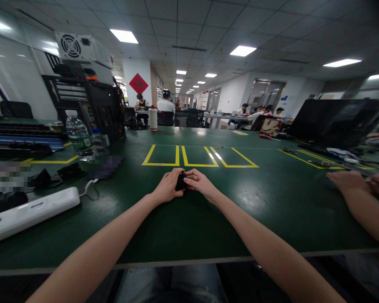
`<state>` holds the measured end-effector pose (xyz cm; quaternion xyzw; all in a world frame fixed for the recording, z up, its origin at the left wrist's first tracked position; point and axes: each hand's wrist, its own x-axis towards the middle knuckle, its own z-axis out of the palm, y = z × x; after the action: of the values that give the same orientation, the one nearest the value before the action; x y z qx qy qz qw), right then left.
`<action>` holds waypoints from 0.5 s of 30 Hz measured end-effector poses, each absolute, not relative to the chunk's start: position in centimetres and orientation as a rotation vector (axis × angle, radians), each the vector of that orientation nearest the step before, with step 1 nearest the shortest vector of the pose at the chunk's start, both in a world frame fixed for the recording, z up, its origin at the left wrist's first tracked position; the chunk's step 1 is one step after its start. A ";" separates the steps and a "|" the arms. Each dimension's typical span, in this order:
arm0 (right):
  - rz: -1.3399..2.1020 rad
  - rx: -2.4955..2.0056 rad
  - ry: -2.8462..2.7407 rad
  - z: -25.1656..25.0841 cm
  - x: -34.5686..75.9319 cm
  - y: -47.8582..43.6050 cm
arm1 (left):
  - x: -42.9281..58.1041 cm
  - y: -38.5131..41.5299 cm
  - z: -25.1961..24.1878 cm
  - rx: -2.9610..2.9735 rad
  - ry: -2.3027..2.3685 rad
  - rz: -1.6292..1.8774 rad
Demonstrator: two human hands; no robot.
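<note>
Between my two hands is a small black object point(180, 182), mostly covered by fingers, so its kind cannot be made out. My left hand point(169, 185) grips it from the left, thumb below and fingers over the top. From the other side, the fingertips of my right hand point(199, 183) pinch together against its right edge. Both hands are just above or resting on the green tabletop point(189, 223). Yellow tape outlines point(202, 165) lie on the table just beyond them.
At left stand a computer case point(97, 105), a water bottle point(78, 134) and a white power strip point(34, 212). A white tumbler point(153, 119) is at the back. To the right are a co-worker's hands point(350, 181), screwdrivers point(268, 137) and a black monitor point(337, 122).
</note>
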<state>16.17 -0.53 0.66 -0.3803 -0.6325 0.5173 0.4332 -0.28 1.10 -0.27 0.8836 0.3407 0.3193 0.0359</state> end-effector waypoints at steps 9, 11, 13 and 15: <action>1.285 -1.032 -1.515 0.5 15.9 -0.1 | -0.3 1.1 -0.3 2.695 1.048 0.984; 1.302 -1.030 -1.529 0.7 16.0 -0.2 | -0.2 1.1 -0.3 2.689 1.047 0.989; 1.304 -1.022 -1.553 0.8 16.0 -0.5 | -0.2 1.1 -0.2 2.689 1.045 0.990; 1.302 -1.010 -1.568 1.0 16.1 -0.7 | -0.3 1.0 -0.2 2.695 1.039 0.988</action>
<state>16.06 -0.70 1.02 -0.4031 -0.6255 0.5194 0.4202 -0.28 1.03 -0.19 0.8820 0.3401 0.3232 0.0446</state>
